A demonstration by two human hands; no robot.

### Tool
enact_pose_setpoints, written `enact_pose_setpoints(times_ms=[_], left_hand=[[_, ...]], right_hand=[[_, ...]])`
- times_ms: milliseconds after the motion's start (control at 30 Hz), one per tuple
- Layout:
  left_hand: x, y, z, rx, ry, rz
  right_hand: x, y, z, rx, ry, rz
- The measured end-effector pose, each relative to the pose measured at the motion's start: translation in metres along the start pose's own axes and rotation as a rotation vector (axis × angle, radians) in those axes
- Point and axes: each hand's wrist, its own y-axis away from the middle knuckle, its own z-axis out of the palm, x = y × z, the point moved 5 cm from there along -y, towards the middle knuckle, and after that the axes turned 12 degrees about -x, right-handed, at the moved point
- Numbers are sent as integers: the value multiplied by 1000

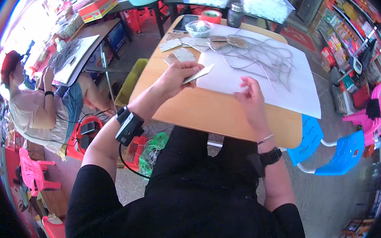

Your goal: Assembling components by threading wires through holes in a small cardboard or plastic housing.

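a thin pale card (200, 73) is pinched between the thumb and fingers of the left hand (181, 78), its free end pointed up and to the right. the card is held above the left part of a white sheet (300, 100). the fingers of the right hand (250, 97) are half-curled and loosely parted; the hand is slightly blurred and is held over the near edge of the sheet, well apart from the card. just beyond, a loose tangle of thin grey cord (265, 71) is spread across the sheet, and small brown cards (236, 42) are seen near its left end. past the left hand, more pale cards (184, 55) are scattered on the wood-topped table (191, 108), some overlapping. farther back, a clear bowl (198, 28), a red tape roll (211, 16) and a dark bottle (235, 16) are set near the far edge. a black box-shaped device (130, 128) is strapped to the left wrist, and a dark watch (271, 157) is worn on the right. to the left, a yellow crate (131, 81) is placed beside the table, and farther out a seated co-worker (36, 112) is seen. to the right, a blue chair (340, 151) is placed.
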Motion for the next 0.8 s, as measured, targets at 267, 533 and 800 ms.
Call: enact_pose_setpoints(times_ms=[267, 533, 800], left_hand=[[-34, -26, 74, -168, 172, -151], [-41, -61, 92, -298, -320, -60], [-66, -75, 95, -335, -93, -37]], right_hand=[[-50, 10, -10, -22, 100, -103], [6, 18, -23, 32, -275, 273], [32, -10, -102, 222, 1034, 263]])
